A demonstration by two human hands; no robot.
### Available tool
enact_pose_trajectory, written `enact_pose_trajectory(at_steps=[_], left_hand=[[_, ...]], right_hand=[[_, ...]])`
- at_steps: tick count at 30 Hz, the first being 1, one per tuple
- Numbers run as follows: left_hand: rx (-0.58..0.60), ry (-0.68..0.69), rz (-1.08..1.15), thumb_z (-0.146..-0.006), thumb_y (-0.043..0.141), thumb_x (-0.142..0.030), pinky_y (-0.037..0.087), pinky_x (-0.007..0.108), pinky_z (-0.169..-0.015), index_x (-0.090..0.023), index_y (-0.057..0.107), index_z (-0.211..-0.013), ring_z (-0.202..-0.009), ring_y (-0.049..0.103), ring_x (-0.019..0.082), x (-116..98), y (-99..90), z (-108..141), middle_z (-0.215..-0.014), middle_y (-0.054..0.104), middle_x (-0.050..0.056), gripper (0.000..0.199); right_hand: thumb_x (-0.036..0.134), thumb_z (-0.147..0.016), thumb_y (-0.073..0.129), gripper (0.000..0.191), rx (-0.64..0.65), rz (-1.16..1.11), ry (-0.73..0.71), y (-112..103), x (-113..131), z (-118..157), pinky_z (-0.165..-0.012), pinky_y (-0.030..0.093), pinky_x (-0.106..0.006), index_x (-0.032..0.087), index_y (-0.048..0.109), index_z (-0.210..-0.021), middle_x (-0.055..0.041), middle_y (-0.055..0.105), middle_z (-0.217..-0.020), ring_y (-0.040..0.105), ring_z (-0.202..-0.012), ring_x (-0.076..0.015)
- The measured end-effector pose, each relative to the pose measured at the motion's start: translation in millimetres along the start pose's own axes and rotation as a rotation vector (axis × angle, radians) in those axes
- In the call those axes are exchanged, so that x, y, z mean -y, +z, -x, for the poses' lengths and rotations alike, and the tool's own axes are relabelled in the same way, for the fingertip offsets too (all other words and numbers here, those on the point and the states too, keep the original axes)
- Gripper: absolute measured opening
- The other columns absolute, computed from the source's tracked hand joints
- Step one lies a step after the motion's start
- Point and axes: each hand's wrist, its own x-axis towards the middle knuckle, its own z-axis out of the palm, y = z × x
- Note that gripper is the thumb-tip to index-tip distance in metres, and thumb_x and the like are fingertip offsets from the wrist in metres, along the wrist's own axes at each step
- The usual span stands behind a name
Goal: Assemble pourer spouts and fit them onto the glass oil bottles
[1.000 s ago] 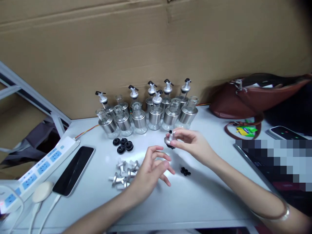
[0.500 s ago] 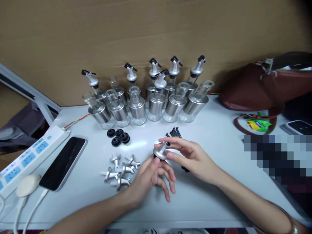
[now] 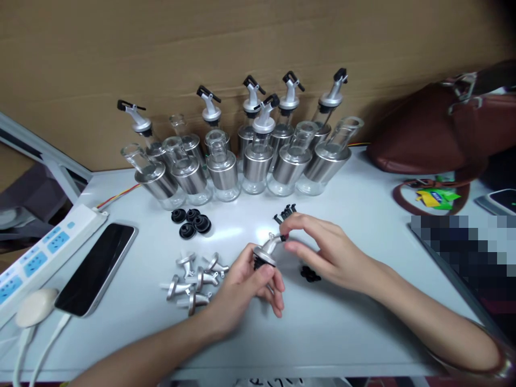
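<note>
My left hand (image 3: pixel 248 285) grips a silver bottle pourer (image 3: pixel 266 250) by its ribbed black stopper, the spout slanting up to the right. At the black tip of that spout, the thumb and forefinger of my right hand (image 3: pixel 326 250) close from either side. Left of my hands lie several loose silver pourer spouts (image 3: pixel 205 278) with pale tubes. Behind them sits a cluster of black stoppers (image 3: pixel 201 223). Several thin black levers (image 3: pixel 287 211) lie just beyond my right fingers, and small black pieces (image 3: pixel 310 273) lie below my right palm.
Glass bottles with steel bands (image 3: pixel 224 174) stand in two rows at the back, some topped with pourers. A power strip (image 3: pixel 44 252), a phone (image 3: pixel 97 269) and a white charger (image 3: pixel 37 308) are on the left. At right are a brown bag (image 3: pixel 435 126) and a green-yellow packet (image 3: pixel 437 198).
My right fingers have moved from the pourer's collar and spout to the spout tip. My left fingers have curled in more, and the black stopper shows more. The view has shifted slightly.
</note>
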Motion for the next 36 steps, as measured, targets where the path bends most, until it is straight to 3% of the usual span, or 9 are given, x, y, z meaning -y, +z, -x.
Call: enact_pose_trajectory(at_steps=[5, 11, 16, 22, 26, 32, 36], left_hand=[[0.029, -0.018, -0.026, -0.082, 0.062, -0.056, 0.049, 0.024, -0.056, -0.017, 0.047, -0.091, -0.057, 0.061, 0.010, 0.9, -2.0, 0.8, -0.077, 0.060, 0.000, 0.043], [-0.029, -0.007, -0.009, -0.081, 0.060, -0.061, 0.045, 0.025, -0.055, -0.016, 0.051, -0.092, -0.055, 0.058, 0.012, 4.6, -3.2, -0.3, -0.074, 0.058, 0.002, 0.047], [0.034, -0.021, -0.002, -0.079, 0.049, -0.074, 0.045, 0.028, -0.063, -0.014, 0.054, -0.092, -0.058, 0.059, 0.014, 0.9, -2.2, 0.7, -0.074, 0.061, 0.004, 0.062], [0.019, -0.008, -0.164, -0.086, 0.048, -0.065, 0.042, 0.026, -0.066, -0.014, 0.052, -0.086, -0.063, 0.058, 0.013, -3.6, 0.7, 4.1, -0.076, 0.061, 0.003, 0.051], [0.033, -0.005, -0.212, -0.086, 0.044, -0.067, 0.043, 0.028, -0.068, -0.016, 0.051, -0.089, -0.065, 0.057, 0.014, -2.5, 1.6, 5.9, -0.075, 0.061, 0.003, 0.052], [-0.018, 0.042, -0.268, -0.085, 0.053, -0.061, 0.041, 0.028, -0.069, -0.018, 0.047, -0.089, -0.064, 0.056, 0.014, -2.4, 5.6, 4.9, -0.066, 0.060, 0.000, 0.044], [-0.071, 0.046, -0.280, -0.085, 0.055, -0.058, 0.042, 0.029, -0.069, -0.018, 0.048, -0.091, -0.064, 0.057, 0.014, -1.9, 7.4, 4.8, -0.067, 0.059, 0.000, 0.041]], right_hand=[[0.025, -0.100, 0.038, 0.012, 0.032, 0.047, -0.024, 2.9, -2.5, 6.3, -0.065, 0.049, -0.026, 0.020, 0.048, -0.096, -0.0057, 0.063, -0.082, 0.060, -0.072, -0.0161], [0.023, -0.101, 0.030, 0.022, 0.084, 0.114, -0.090, 5.4, -5.4, 6.5, -0.062, 0.046, -0.029, 0.019, 0.048, -0.091, -0.0044, 0.059, -0.074, 0.054, -0.065, -0.0170], [0.018, -0.101, 0.030, 0.020, 0.074, 0.088, -0.168, 3.3, -1.8, 6.5, -0.067, 0.044, -0.029, 0.017, 0.050, -0.095, -0.0056, 0.061, -0.080, 0.054, -0.071, -0.0166], [0.023, -0.102, 0.030, 0.028, 0.122, 0.115, -0.180, 4.9, -3.3, 7.4, -0.066, 0.042, -0.029, 0.017, 0.054, -0.090, -0.0064, 0.062, -0.081, 0.053, -0.072, -0.0165], [0.017, -0.100, 0.029, 0.030, 0.142, 0.097, -0.182, 3.7, -4.2, 7.9, -0.067, 0.042, -0.028, 0.018, 0.056, -0.086, -0.0055, 0.061, -0.079, 0.051, -0.071, -0.0157], [0.025, -0.101, 0.030, 0.035, 0.120, 0.023, -0.129, 1.0, 0.3, 7.3, -0.067, 0.044, -0.029, 0.019, 0.051, -0.074, -0.0024, 0.054, -0.068, 0.048, -0.064, -0.0146], [0.019, -0.098, 0.036, 0.033, -0.018, -0.034, -0.044, -3.6, -0.2, 8.0, -0.069, 0.047, -0.031, 0.021, 0.050, -0.069, 0.0021, 0.051, -0.057, 0.048, -0.053, -0.0128]])
